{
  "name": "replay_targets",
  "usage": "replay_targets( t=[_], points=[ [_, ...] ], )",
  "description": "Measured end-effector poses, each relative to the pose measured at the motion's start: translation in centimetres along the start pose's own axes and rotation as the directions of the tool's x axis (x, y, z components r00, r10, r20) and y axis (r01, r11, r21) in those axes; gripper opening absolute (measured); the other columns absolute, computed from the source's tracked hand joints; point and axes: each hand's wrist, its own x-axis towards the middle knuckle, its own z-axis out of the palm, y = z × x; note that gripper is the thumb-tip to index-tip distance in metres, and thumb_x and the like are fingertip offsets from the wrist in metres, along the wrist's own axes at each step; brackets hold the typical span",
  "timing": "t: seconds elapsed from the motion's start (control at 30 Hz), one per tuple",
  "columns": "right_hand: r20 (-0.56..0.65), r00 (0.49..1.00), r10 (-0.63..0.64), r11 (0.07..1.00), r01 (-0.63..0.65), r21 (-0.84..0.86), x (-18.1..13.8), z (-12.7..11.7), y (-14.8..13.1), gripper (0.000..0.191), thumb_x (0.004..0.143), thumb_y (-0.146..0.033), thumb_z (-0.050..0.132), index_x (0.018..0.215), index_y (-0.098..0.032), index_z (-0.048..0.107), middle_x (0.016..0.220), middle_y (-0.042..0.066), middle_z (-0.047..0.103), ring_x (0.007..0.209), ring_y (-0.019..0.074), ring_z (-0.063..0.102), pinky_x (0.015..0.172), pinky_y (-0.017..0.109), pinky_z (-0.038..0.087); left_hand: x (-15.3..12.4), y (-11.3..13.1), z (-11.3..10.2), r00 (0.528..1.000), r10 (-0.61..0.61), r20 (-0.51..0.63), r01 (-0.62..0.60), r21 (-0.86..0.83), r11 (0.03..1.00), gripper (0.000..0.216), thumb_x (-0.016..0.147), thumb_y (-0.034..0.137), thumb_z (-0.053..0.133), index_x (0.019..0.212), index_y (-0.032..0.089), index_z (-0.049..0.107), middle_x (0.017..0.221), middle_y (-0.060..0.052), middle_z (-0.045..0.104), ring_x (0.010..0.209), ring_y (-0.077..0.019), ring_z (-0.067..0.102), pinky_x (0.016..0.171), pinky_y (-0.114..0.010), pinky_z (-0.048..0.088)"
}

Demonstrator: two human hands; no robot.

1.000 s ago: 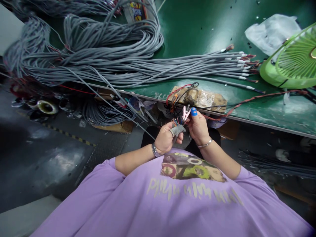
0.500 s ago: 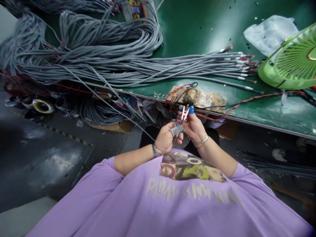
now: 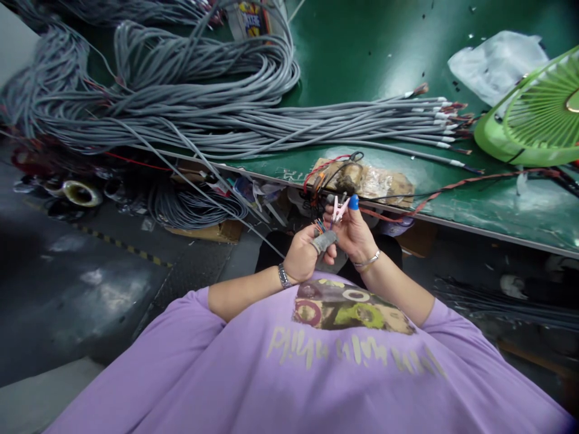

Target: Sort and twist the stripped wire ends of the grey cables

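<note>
My left hand [image 3: 304, 256] is closed around the end of a grey cable [image 3: 217, 181], with a grey wrap on its thumb. Several thin coloured wires [image 3: 319, 225] fan out of the cable end above the fist. My right hand [image 3: 355, 232] is closed on small pink snips [image 3: 338, 208], whose tips point up beside those wires. A blue cap [image 3: 353, 202] covers one right fingertip. Both hands are held close together just below the green table's front edge [image 3: 452, 220].
A big pile of grey cables [image 3: 190, 102] covers the table's left and middle, with stripped ends [image 3: 446, 120] pointing right. A green fan [image 3: 538, 114] and a white plastic bag [image 3: 497, 60] lie at the right. A taped brown pad [image 3: 366, 178] sits at the edge.
Both hands stay almost in place; the snips shift slightly against the wires. The view wobbles a little.
</note>
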Motion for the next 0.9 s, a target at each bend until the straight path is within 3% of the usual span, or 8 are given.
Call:
replay_targets(
  t=[0.43,0.7,0.9],
  points=[
    [0.084,0.992,0.093,0.993,-0.087,-0.077,-0.9,0.0,-0.7,0.053,0.083,-0.073,0.054,0.083,-0.021,0.065,0.078,0.001,0.070,0.061,0.0116,0.058,0.056,0.024,0.048,-0.6,-0.7,-1.0,0.997,0.061,0.044,-0.062,0.019,0.998,0.041,0.067,0.049,0.079,0.076,0.015,0.057,0.054,0.003,0.062,0.040,-0.0079,0.053,0.040,-0.019,0.044],
    [0.024,0.999,-0.038,0.986,0.041,-0.159,-1.2,0.1,-1.0,0.027,0.085,-0.048,0.064,0.086,-0.021,0.068,0.083,0.001,0.073,0.066,0.0111,0.062,0.057,0.022,0.048,-0.1,-0.7,-1.1,0.993,0.106,-0.054,-0.100,0.100,0.990,0.038,0.070,0.049,0.074,0.078,0.016,0.057,0.056,0.003,0.063,0.040,-0.0068,0.052,0.041,-0.019,0.044],
    [-0.017,0.999,-0.049,0.979,0.045,-0.197,-1.2,0.1,-0.9,0.030,0.082,-0.050,0.069,0.087,-0.020,0.069,0.081,0.002,0.074,0.063,0.0112,0.061,0.056,0.023,0.046,0.3,-0.5,-0.7,0.990,0.123,-0.067,-0.115,0.110,0.987,0.037,0.071,0.049,0.074,0.080,0.017,0.057,0.056,0.004,0.062,0.042,-0.0072,0.053,0.042,-0.019,0.045]
  ],
)
